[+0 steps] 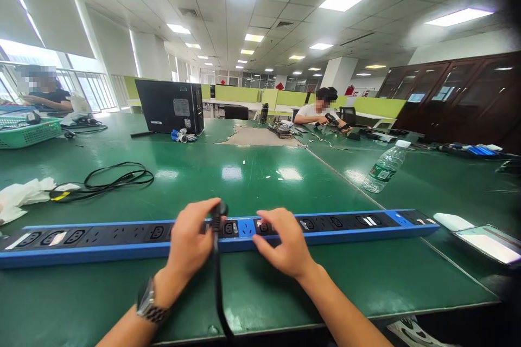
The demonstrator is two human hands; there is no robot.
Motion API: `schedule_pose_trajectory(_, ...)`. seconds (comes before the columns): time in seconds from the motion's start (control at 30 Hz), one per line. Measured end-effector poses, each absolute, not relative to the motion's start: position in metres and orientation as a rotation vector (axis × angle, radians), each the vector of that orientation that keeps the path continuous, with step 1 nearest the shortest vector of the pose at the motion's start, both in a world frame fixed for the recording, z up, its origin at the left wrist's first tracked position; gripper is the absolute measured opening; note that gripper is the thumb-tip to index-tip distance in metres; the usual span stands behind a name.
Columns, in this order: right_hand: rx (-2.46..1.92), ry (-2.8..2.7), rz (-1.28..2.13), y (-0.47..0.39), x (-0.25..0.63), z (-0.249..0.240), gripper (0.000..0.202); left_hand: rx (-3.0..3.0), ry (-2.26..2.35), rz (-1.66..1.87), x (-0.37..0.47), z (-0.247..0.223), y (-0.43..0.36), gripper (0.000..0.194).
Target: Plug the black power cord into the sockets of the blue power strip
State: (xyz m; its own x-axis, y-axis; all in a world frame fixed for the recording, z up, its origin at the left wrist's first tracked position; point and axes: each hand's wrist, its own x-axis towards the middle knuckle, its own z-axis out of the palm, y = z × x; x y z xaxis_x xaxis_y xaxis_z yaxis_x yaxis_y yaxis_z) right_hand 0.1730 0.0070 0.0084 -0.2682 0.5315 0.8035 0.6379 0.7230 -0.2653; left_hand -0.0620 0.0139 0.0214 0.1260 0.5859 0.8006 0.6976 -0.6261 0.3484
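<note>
A long blue and black power strip (140,232) with many sockets lies across the green table in front of me. My left hand (190,241) is closed around a black power plug (220,210) above the strip, left of its middle. From the plug a thick black cable (218,287) hangs down over the table's front edge. My right hand (285,244) reaches over the strip just to the right of a blue socket section (246,227). Its thumb and fingers are apart, with nothing between them.
A water bottle (385,168) stands tilted in view at the right, near a phone (490,243). A coiled black cable (118,179) and white tissue (24,198) lie left. Farther back are a black computer case (169,105), a green basket (28,133) and a seated person (321,111).
</note>
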Motion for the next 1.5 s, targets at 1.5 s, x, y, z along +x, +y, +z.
schedule_pose_trajectory(1.5,-1.403,-1.639,-0.123,0.021,0.196,-0.02,0.023,-2.525,-1.606,-1.372,-0.033,0.024,0.041,0.023)
